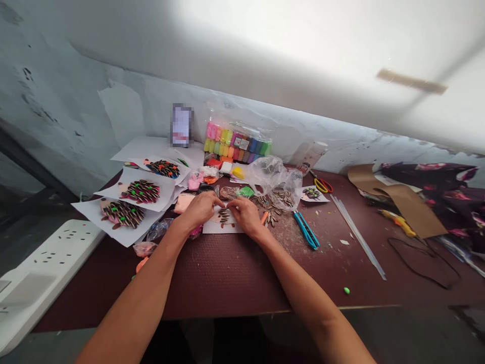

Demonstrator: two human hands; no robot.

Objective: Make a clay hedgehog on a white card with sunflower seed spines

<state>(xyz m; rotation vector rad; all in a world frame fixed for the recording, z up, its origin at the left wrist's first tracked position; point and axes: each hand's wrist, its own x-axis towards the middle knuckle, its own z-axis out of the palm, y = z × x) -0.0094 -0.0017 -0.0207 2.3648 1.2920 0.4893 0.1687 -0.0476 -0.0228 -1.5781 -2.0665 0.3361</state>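
A white paper card [212, 228] lies on the table with a partly seed-covered clay hedgehog [223, 216] on it. My left hand [202, 206] rests at the card's upper left, fingers closed, fingertips reaching the top of the hedgehog. From the other side my right hand [245, 215] meets it in a pinch over the same spot. Whatever lies between the fingertips is too small to make out. Loose sunflower seeds [271, 216] are heaped just right of my right hand, some in a clear plastic bag [286, 184]. A pale clay block [184, 202] sits beside my left hand.
Finished hedgehog cards [131, 215] overlap at the left, near a white power strip [49, 268]. Coloured clay packs [238, 144] and a phone [182, 125] stand against the wall. Rightward lie a blue utility knife [306, 230], scissors [323, 185], glue sticks [359, 237] and a glue gun [399, 222] with cord.
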